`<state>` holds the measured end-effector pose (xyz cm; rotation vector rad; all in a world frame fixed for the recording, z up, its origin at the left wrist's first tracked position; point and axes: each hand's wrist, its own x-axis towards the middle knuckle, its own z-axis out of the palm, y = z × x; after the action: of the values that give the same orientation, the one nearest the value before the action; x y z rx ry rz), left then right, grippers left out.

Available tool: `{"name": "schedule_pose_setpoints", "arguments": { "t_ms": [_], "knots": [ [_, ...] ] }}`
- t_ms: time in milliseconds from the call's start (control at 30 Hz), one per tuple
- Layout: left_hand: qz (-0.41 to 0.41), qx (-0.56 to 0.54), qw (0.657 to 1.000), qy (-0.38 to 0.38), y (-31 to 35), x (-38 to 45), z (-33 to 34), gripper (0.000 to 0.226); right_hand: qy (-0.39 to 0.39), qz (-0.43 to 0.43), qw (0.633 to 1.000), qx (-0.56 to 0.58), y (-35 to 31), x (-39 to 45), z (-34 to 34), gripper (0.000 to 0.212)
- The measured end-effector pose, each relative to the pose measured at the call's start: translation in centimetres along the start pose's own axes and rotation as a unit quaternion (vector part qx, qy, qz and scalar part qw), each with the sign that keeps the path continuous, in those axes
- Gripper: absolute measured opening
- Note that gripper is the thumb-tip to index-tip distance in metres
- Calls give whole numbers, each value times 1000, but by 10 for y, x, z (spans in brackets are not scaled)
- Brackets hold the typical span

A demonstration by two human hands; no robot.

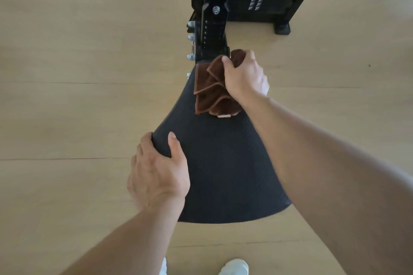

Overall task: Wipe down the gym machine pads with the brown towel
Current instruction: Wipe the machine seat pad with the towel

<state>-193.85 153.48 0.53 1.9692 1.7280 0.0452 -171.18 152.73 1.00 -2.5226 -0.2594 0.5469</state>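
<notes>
Seat pad (214,163): black, textured, fan-shaped, narrow at the far end and widening to a curved near edge. Lying on it, at the narrow end: brown towel (210,94), bunched in loose folds, a small white tag at its near edge. Floor (78,62): pale wood planks with thin dark seams. Standing on it: black machine frame (257,6) with silver bolts, beyond the pad; white shoes (234,267) at the near edge.
</notes>
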Motion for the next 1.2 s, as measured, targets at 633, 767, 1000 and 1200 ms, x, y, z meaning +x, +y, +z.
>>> {"name": "schedule_pose_setpoints", "arguments": {
  "t_ms": [633,767,1000,1200],
  "knots": [
    [-7,1,1000,-4,3,-2,-3,58,25,-2,996,-80,91,-102,-39,39],
    [-7,8,1000,3,2,0,-1,58,27,-85,992,-84,35,-33,-10,40],
    [14,9,1000,14,-2,3,3,57,-60,-358,925,-113,-9,-15,17,37],
    [-50,-99,994,25,-6,4,-2,49,-172,-387,868,-260,-50,-43,36,52]
  ]
}}
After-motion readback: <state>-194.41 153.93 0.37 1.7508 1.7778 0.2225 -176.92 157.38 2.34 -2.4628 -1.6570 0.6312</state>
